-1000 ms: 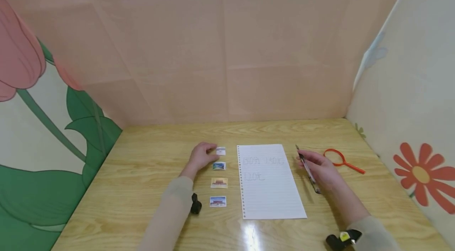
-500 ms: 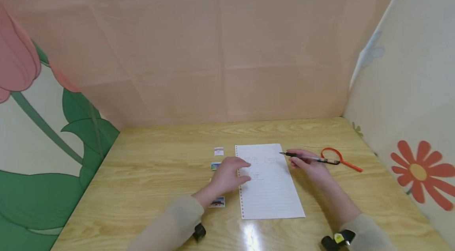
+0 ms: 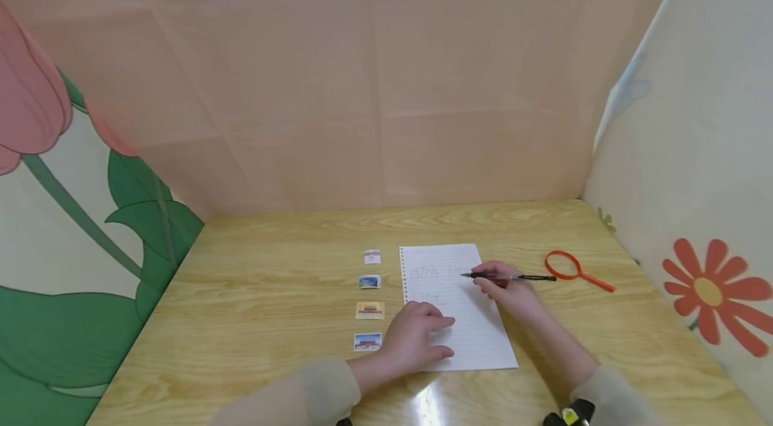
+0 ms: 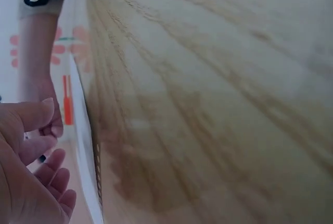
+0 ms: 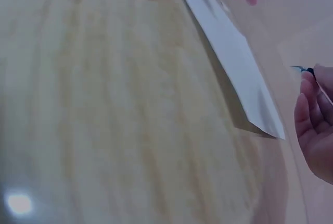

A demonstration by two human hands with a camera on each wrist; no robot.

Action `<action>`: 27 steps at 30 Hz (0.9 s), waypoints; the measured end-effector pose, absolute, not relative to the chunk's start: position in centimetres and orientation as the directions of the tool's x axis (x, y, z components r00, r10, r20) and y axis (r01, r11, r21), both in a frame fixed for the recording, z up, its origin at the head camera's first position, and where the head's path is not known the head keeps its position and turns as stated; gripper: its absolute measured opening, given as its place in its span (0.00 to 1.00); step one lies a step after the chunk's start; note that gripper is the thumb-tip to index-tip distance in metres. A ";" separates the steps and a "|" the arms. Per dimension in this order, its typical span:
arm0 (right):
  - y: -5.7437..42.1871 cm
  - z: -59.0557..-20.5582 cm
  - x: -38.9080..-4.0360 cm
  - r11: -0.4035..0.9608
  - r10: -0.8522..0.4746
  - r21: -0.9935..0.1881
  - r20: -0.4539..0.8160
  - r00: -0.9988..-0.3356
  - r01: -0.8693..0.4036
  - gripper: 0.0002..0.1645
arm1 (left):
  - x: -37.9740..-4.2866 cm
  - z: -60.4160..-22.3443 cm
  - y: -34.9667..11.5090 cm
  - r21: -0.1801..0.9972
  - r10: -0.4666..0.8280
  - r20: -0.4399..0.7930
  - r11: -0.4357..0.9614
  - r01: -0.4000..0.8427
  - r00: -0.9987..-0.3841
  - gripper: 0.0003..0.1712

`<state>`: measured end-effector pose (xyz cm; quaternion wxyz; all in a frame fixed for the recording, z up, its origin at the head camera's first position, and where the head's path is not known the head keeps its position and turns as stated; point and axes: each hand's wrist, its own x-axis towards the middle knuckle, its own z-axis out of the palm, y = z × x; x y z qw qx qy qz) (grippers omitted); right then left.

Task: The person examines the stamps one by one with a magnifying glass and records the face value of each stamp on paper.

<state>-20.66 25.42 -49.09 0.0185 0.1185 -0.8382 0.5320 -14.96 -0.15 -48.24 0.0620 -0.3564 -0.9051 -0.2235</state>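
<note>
My right hand (image 3: 513, 293) pinches a black-tipped pen (image 3: 531, 277) over the upper right of a lined sheet of paper (image 3: 465, 339), its tip pointing left. In the right wrist view the pen's tip (image 5: 302, 69) pokes out past the fingers. Some handwriting (image 3: 425, 272) shows on the paper's upper lines, partly covered by the right hand and pen. My left hand (image 3: 413, 339), thumb and fingers apart with nothing between them, is over the sheet's lower left. Left of the paper, several small picture stamps stand in a column, among them a yellow stamp (image 3: 370, 310) and a blue stamp (image 3: 368, 342).
A red magnifying glass (image 3: 581, 272) lies right of the paper, beyond the right hand. The wood-grain table (image 3: 253, 292) is backed by a pink sheet (image 3: 374, 111), with flower-printed panels at both sides.
My left hand has moved from the top stamp rightward and down onto the paper's lower left. The right hand has brought the pen leftward over the paper and turned it nearly level.
</note>
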 end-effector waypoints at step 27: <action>24.2 -51.6 -20.7 0.519 -0.142 -0.817 0.209 -0.968 -0.252 0.05 | -15.7 -49.6 -0.7 0.444 0.647 0.099 0.651 0.615 -0.756 0.26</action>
